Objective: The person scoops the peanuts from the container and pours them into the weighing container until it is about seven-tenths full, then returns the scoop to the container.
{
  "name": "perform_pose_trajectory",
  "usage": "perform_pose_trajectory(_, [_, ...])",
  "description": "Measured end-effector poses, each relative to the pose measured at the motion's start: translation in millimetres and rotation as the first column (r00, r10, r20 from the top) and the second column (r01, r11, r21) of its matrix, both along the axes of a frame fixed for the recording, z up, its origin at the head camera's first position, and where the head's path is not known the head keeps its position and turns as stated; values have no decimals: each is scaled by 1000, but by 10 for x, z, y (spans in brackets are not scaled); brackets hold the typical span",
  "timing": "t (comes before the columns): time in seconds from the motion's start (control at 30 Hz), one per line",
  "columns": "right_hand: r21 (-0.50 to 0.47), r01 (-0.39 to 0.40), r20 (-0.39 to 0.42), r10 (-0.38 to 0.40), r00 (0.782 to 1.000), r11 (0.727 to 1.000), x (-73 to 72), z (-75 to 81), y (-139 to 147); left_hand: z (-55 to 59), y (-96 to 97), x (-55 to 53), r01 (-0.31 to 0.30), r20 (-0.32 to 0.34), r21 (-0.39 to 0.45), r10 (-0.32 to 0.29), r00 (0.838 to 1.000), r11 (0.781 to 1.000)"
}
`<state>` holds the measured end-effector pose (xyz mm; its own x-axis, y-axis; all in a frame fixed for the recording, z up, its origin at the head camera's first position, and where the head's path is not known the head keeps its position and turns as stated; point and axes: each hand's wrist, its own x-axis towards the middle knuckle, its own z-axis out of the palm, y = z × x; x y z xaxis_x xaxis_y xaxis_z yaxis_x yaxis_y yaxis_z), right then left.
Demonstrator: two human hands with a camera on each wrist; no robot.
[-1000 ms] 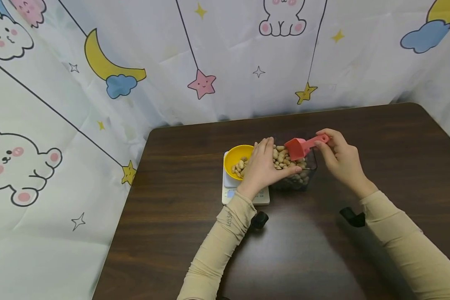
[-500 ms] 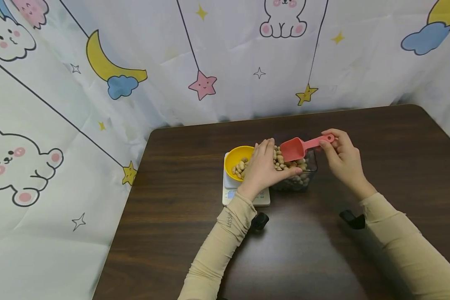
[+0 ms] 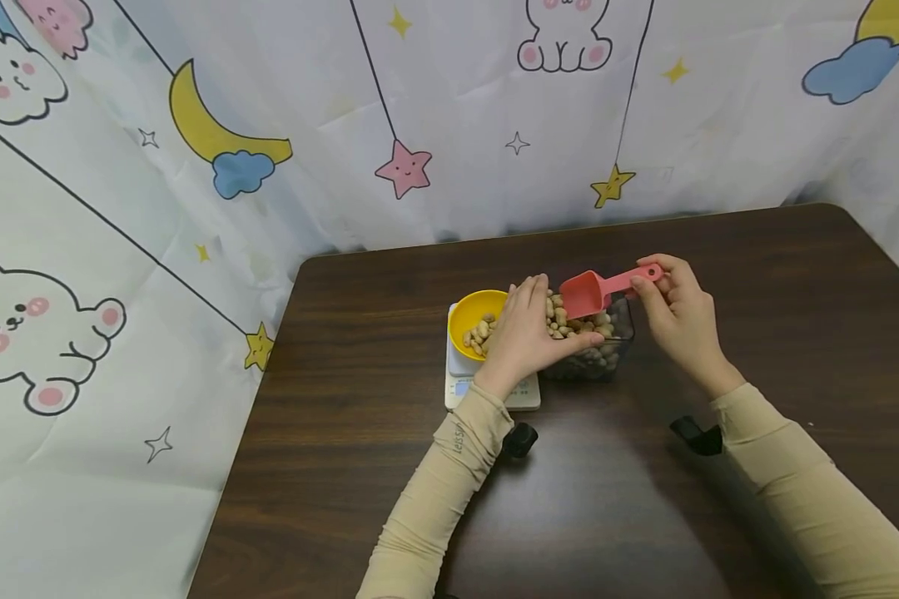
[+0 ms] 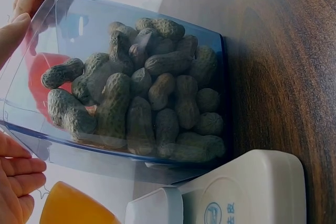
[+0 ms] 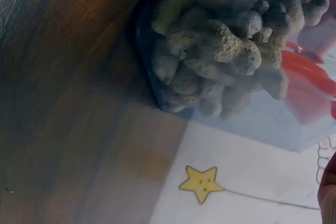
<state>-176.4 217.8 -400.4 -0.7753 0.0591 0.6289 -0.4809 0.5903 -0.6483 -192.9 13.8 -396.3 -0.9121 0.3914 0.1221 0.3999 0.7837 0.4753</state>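
Observation:
In the head view my right hand [image 3: 682, 320] pinches the handle of a pink-red scoop [image 3: 583, 295]. Its bowl is over the peanuts [image 3: 562, 318] inside a clear plastic box [image 3: 620, 353], and I see no peanuts in it. My left hand [image 3: 523, 337] lies at the box's left side, fingers straight and together, thumb spread along the front rim. Left of that hand, a yellow bowl [image 3: 466, 309] with some peanuts sits on a white kitchen scale [image 3: 455, 391]; the hand hides part of both. Through the box wall, the left wrist view shows the scoop [image 4: 44, 80] behind peanuts.
Everything stands on a dark brown wooden table [image 3: 360, 399]. A white curtain [image 3: 479, 100] with cartoon prints hangs behind its far edge and at the left. The scale [image 4: 262, 182] stands right beside the box in the left wrist view.
The scoop has shifted slightly left and turned, so more of its bowl's inside shows. In the last half second it rose a little. My left hand has stayed in place.

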Motion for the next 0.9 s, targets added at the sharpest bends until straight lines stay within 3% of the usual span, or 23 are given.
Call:
perform_pose_trajectory(0.2, [-38,43,119,-38,992,998,34,66,-26,10,6,-3,-14,12,-5,14,1000,1000])
perform_pose_trajectory(0.4, [-179,117,327,-53,944,977,71,67,8,8,15,-2,-11,10,-11,11,1000,1000])
perform_pose_trajectory(0.47, [-166,91,295,-39,955,982,88,42,11,4,11,2,-10,13,-12,11,1000,1000])
perform_pose_trajectory(0.57, [-37,-7,119,12,993,999,122,-2,-2,-2,8,6,-10,19,-13,11,1000,1000])
perform_pose_trajectory(0.67, [78,-72,-39,76,996,994,162,-11,-48,-1,7,6,-10,21,-19,10,1000,1000])
perform_pose_trajectory(0.77, [51,-76,-27,77,997,996,203,44,-119,7,6,3,-9,13,-28,9,1000,1000])
perform_pose_trajectory(0.9, [-49,-34,102,39,994,998,231,102,-169,14,12,0,1,0,-30,-1,1000,1000])
